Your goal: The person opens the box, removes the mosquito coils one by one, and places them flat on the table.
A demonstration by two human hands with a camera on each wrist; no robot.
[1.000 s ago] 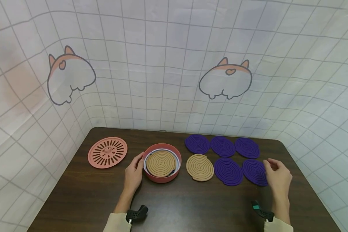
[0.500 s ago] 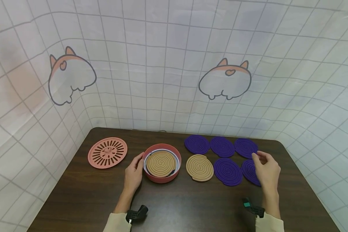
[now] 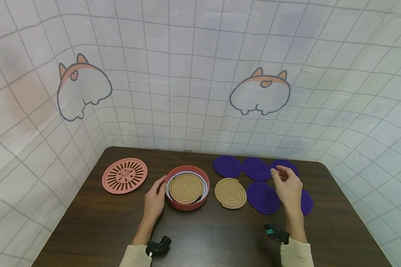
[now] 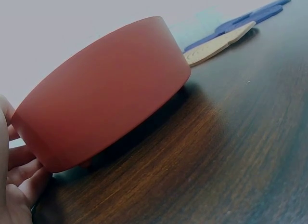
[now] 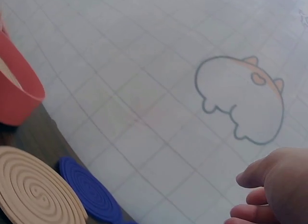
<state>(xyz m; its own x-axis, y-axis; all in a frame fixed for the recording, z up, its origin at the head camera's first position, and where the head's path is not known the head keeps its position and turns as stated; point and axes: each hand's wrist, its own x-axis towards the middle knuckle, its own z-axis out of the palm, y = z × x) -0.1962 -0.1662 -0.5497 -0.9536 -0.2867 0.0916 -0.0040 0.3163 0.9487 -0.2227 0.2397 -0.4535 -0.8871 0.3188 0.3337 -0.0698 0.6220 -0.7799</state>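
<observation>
In the head view, my left hand point(image 3: 155, 197) holds the left side of a round red mosquito coil holder point(image 3: 186, 207). The left wrist view shows its fingers against the outer wall of the holder point(image 4: 110, 89). A tan mosquito coil point(image 3: 186, 188) lies inside over a white lining. My right hand point(image 3: 288, 187), fingers loosely bent with nothing in them, is above the purple coils at the right and partly covers two of them. One of these is the back right purple coil point(image 3: 284, 163); the other is the front right purple coil point(image 3: 307, 203).
Just right of the holder lies another tan coil point(image 3: 230, 193). Beside it is a purple coil point(image 3: 262, 198), with two more, a purple coil point(image 3: 227, 166) and its neighbour point(image 3: 256, 169), behind. A pink slotted lid point(image 3: 124, 175) lies at the left. A white grid-patterned cloth point(image 3: 173, 74) surrounds the table.
My right hand has moved left from the front right purple coil, across the gap between coils, uncovering the right part of that coil. My left hand and the holder have stayed put.
</observation>
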